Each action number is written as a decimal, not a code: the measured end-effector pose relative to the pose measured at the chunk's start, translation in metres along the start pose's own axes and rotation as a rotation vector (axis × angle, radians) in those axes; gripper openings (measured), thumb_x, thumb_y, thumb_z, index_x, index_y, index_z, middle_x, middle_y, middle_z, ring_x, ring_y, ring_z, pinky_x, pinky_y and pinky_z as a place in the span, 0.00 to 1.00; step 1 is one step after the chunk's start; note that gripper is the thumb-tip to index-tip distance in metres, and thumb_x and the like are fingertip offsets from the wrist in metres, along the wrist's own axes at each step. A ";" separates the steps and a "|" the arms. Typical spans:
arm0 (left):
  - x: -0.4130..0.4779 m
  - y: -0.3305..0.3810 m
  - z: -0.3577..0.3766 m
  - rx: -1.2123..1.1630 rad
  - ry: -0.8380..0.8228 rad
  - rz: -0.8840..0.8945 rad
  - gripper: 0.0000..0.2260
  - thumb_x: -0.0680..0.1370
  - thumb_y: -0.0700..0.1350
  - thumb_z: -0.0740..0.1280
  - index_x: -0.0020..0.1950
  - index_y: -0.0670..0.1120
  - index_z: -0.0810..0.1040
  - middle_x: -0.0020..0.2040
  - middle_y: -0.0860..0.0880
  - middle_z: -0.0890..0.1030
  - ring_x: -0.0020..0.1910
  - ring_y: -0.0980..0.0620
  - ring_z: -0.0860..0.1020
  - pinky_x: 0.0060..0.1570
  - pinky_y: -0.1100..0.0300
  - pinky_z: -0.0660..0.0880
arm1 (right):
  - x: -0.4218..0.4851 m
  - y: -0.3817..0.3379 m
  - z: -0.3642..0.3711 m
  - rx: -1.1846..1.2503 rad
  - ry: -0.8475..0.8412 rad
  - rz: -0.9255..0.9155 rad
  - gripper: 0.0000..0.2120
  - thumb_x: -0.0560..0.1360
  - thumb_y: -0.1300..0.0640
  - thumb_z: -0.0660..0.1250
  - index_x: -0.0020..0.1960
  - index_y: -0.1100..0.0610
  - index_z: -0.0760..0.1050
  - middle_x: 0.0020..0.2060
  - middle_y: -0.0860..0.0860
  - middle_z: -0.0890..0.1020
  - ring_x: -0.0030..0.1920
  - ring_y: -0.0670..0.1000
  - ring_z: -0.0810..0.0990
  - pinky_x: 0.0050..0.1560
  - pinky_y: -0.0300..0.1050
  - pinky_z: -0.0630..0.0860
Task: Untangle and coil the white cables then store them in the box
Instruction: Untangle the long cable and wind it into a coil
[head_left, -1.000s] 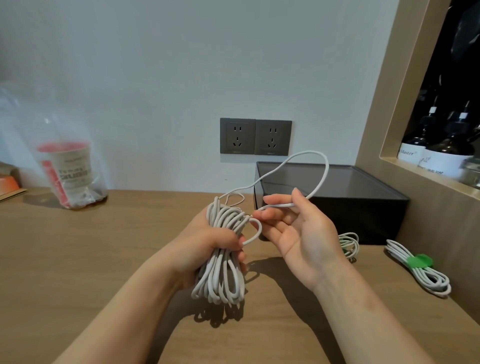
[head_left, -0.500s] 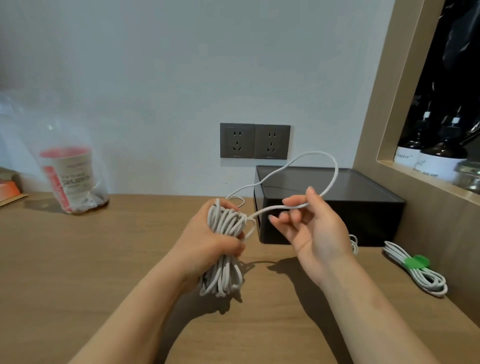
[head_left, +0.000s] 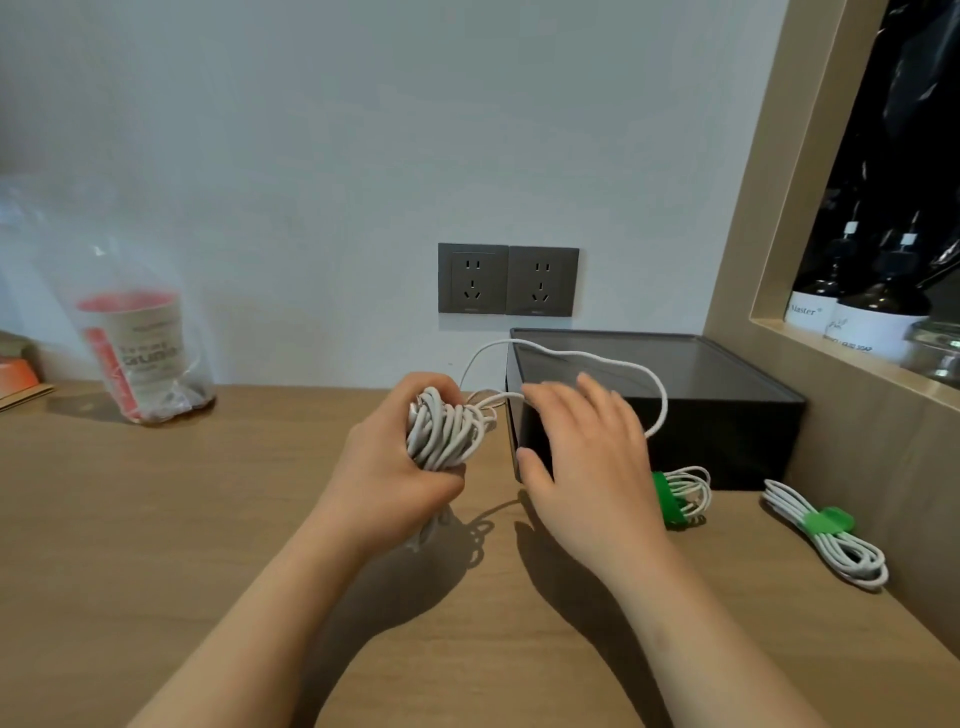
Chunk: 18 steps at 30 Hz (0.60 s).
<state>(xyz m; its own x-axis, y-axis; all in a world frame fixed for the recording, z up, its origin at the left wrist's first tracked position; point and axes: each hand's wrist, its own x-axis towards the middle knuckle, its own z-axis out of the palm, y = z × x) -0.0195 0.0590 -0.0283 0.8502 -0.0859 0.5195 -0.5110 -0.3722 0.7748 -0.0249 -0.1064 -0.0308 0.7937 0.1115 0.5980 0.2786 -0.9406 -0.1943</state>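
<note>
My left hand (head_left: 384, 473) grips the cable bundle (head_left: 447, 428) beside the box (head_left: 727, 441) corner, open table (head_left: 197, 519) leftward. My right hand (head_left: 587, 462), palm-up before, now faces down, fingers spread.

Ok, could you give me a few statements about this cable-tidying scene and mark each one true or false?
1. The left hand grips a bundle of white cable. True.
2. A plug sits in the wall sockets. False: both are empty.
3. A green-tied coil lies on the table in front of the black box. True.
4. The bagged cup stands right of the box. False: it stands far left.
</note>
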 end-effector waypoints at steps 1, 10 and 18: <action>0.000 0.001 0.000 -0.015 0.009 0.006 0.25 0.65 0.29 0.70 0.43 0.60 0.72 0.39 0.54 0.78 0.32 0.59 0.73 0.33 0.68 0.72 | 0.000 0.003 0.000 -0.028 -0.062 0.013 0.20 0.79 0.51 0.57 0.71 0.47 0.63 0.64 0.45 0.73 0.70 0.49 0.62 0.73 0.46 0.45; 0.007 -0.005 -0.001 -0.247 0.295 -0.087 0.20 0.68 0.30 0.72 0.45 0.54 0.71 0.39 0.51 0.77 0.35 0.58 0.75 0.37 0.61 0.76 | 0.000 -0.002 -0.003 0.683 -0.101 0.204 0.14 0.79 0.55 0.59 0.63 0.43 0.70 0.37 0.48 0.78 0.37 0.45 0.76 0.38 0.40 0.74; 0.012 -0.011 0.001 -0.599 0.318 -0.223 0.16 0.71 0.36 0.72 0.55 0.40 0.70 0.36 0.45 0.76 0.34 0.46 0.77 0.35 0.51 0.78 | -0.005 -0.015 -0.004 0.877 -0.144 0.099 0.18 0.78 0.58 0.62 0.59 0.35 0.70 0.35 0.41 0.81 0.36 0.35 0.76 0.39 0.32 0.71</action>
<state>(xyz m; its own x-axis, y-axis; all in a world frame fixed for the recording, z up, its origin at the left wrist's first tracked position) -0.0041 0.0612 -0.0309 0.9111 0.2406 0.3348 -0.3885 0.2297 0.8923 -0.0351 -0.0938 -0.0275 0.8800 0.1375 0.4546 0.4713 -0.3712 -0.8001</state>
